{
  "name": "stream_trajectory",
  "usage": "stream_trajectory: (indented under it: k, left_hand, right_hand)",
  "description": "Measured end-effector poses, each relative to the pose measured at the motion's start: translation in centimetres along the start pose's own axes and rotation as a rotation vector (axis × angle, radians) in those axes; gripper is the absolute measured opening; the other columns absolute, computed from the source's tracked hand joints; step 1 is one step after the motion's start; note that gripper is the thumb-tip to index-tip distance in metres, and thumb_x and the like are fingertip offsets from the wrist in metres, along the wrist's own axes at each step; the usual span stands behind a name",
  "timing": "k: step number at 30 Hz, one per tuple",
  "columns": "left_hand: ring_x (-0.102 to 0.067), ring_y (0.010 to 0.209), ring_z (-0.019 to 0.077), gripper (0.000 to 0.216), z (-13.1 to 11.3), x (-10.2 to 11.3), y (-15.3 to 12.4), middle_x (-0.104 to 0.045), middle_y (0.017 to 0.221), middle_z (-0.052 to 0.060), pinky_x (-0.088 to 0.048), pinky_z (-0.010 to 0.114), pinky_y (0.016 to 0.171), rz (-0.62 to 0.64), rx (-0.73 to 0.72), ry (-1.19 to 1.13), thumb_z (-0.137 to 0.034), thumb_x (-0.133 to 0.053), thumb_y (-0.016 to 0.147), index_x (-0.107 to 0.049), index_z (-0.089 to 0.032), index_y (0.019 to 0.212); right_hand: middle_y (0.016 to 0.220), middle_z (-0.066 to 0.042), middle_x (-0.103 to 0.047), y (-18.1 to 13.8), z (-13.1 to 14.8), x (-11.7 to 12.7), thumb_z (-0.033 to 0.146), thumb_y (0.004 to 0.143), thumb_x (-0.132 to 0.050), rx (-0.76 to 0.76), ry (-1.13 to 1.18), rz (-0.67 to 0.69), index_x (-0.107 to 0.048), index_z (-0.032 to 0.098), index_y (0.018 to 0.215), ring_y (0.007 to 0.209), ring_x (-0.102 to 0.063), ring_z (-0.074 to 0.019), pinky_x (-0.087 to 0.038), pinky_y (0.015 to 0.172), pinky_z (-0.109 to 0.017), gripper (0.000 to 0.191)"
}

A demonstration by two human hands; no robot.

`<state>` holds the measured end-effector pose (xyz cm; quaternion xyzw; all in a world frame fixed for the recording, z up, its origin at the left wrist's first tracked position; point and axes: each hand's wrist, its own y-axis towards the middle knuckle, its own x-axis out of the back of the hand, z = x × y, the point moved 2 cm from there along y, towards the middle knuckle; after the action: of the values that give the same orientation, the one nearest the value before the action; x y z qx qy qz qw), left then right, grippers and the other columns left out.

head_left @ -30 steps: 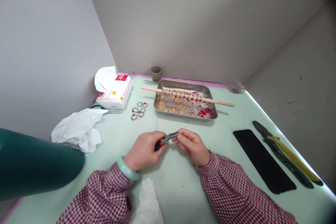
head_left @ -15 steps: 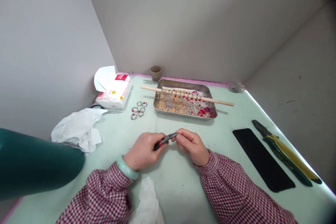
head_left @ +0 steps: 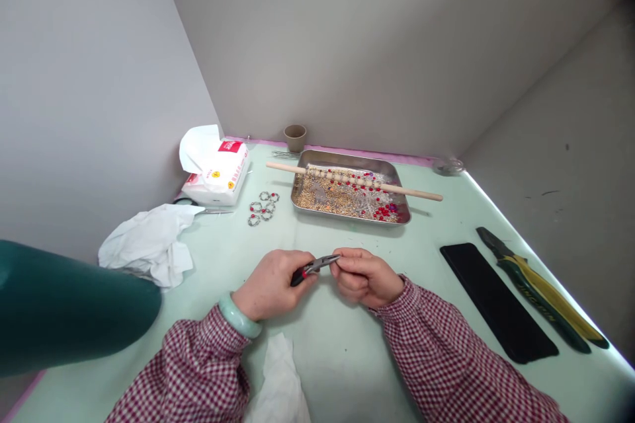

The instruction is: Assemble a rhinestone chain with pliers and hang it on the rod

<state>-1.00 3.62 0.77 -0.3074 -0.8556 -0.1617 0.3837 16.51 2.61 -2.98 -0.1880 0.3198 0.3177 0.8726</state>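
Note:
My left hand is closed round a pair of small pliers with dark handles and a bit of red. The plier jaws point right, to the fingertips of my right hand. Those fingers are pinched together at the jaw tips; whatever is between them is too small to make out. Beyond the hands lies a metal tray of gold, clear and red beads. A wooden stick wound with wire and beads rests across it. Several beaded rings lie left of the tray.
At the right lie a black phone-like slab and large yellow-green pliers. To the left are a tissue pack, crumpled tissue and a dark green cylinder. A small cup stands behind the tray; another tissue lies in front.
My right hand has turned and shifted slightly right and down, its fingers now more curled at the plier tips. The left hand and pliers have barely moved.

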Motion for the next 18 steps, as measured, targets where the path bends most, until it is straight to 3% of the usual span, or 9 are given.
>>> stream_trajectory:
  k: [4, 7, 9, 13, 18]
  left_hand:
    - [-0.037, 0.056, 0.0089, 0.014, 0.1, -0.1, -0.1, -0.045, 0.061, -0.004, -0.026, 0.022, 0.055, 0.016, -0.019, -0.010, -0.019, -0.048, 0.080, -0.045, -0.016, 0.067]
    - [-0.036, 0.055, 0.0086, 0.017, 0.2, -0.1, -0.2, -0.043, 0.058, -0.005, -0.025, 0.022, 0.054, 0.026, 0.012, -0.016, -0.021, -0.047, 0.081, -0.044, -0.017, 0.066]
    - [-0.036, 0.054, 0.0088, 0.018, 0.3, -0.1, -0.2, -0.041, 0.057, -0.005, -0.025, 0.022, 0.053, 0.014, 0.065, -0.019, -0.024, -0.047, 0.082, -0.044, -0.017, 0.066]
    - [-0.037, 0.054, 0.0093, 0.019, 0.4, 0.1, 0.1, -0.042, 0.057, -0.005, -0.025, 0.023, 0.053, 0.009, 0.131, -0.033, -0.028, -0.046, 0.084, -0.047, -0.017, 0.068]
    - [-0.036, 0.054, 0.0091, 0.022, 0.2, 0.6, -0.1, -0.040, 0.056, -0.005, -0.024, 0.023, 0.052, 0.059, 0.142, -0.073, -0.028, -0.045, 0.083, -0.046, -0.016, 0.065]
  right_hand:
    - [0.036, 0.013, -0.022, -0.1, 0.0, 0.0, 0.023, 0.085, -0.045, -0.123, 0.065, 0.126, -0.058, 0.013, 0.078, 0.030, -0.010, -0.0035, -0.015, 0.030, -0.015, 0.018]
    - [0.039, 0.012, -0.025, 0.0, 0.1, -0.3, 0.027, 0.086, -0.045, -0.106, -0.011, 0.075, -0.056, 0.015, 0.082, 0.031, -0.012, -0.0037, -0.015, 0.031, -0.015, 0.017]
    - [0.044, 0.011, -0.032, 0.1, 0.2, -0.5, 0.030, 0.086, -0.049, 0.011, -0.181, -0.077, -0.054, 0.016, 0.086, 0.034, -0.019, -0.0041, -0.018, 0.033, -0.015, 0.015]
    - [0.056, 0.005, -0.045, -0.1, 0.3, -0.9, 0.030, 0.087, -0.050, 0.340, -0.740, -0.385, -0.054, 0.017, 0.090, 0.047, -0.038, -0.0075, -0.032, 0.045, -0.019, 0.014]
    - [0.075, -0.001, -0.056, -0.6, 0.3, -1.6, 0.021, 0.090, -0.043, 0.561, -1.173, -0.443, -0.056, 0.018, 0.094, 0.063, -0.049, -0.0104, -0.039, 0.061, -0.024, 0.014]
